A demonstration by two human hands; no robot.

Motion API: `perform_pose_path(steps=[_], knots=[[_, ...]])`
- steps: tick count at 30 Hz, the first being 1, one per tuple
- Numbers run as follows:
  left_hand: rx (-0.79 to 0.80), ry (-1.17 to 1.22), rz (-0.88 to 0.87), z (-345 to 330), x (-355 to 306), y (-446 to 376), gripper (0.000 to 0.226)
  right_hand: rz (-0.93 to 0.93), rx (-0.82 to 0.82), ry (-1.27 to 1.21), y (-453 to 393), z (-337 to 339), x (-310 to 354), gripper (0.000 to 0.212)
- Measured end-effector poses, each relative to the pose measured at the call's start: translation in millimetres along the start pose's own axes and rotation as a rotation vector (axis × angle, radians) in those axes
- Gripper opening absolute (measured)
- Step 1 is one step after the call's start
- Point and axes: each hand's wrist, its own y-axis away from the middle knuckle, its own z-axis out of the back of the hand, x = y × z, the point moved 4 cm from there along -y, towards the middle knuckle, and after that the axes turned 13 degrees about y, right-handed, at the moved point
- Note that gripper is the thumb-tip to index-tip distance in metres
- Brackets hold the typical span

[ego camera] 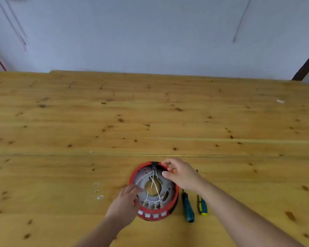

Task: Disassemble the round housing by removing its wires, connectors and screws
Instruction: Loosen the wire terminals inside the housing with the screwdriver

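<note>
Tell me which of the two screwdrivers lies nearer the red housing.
The plain teal-handled screwdriver, next to the housing; the yellow-and-teal one lies farther right.

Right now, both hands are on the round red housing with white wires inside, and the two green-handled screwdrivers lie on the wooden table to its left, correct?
Not quite. The head view shows the two green-handled screwdrivers lying right of the round red housing, not left. The rest holds: left hand and right hand are on it.

Red round housing on wooden table, white wires crossing grey inner plate. Left hand on left rim; right hand pinching far rim. Two green-handled screwdrivers beside housing, right. Small screws left.
</note>
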Motion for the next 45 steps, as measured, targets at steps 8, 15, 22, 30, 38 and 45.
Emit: perform_pose_path(steps=[8,15,22,30,38,45], knots=[[0.073,-0.201,0.087,-65,20,3,0.056,-0.246,0.054,0.169,-22,-82,-80,0.078],[-0.021,-0.258,0.125,-74,17,21,0.065,-0.170,-0.014,0.141,-27,-92,-88,0.071],[-0.136,-0.238,0.209,-77,14,18,0.061,-0.158,0.033,0.088,-63,-84,-74,0.070],[-0.072,-0.356,-0.002,-49,20,-11,0.078,-0.269,-0.076,0.124,-50,-91,-63,0.052],[0.065,-0.396,0.064,-53,26,-32,0.079,-0.311,-0.141,0.088,-59,-94,-64,0.053],[0.041,-0.359,0.056,-52,25,-31,0.075,-0.324,-0.144,0.078,-37,-80,-95,0.048]])
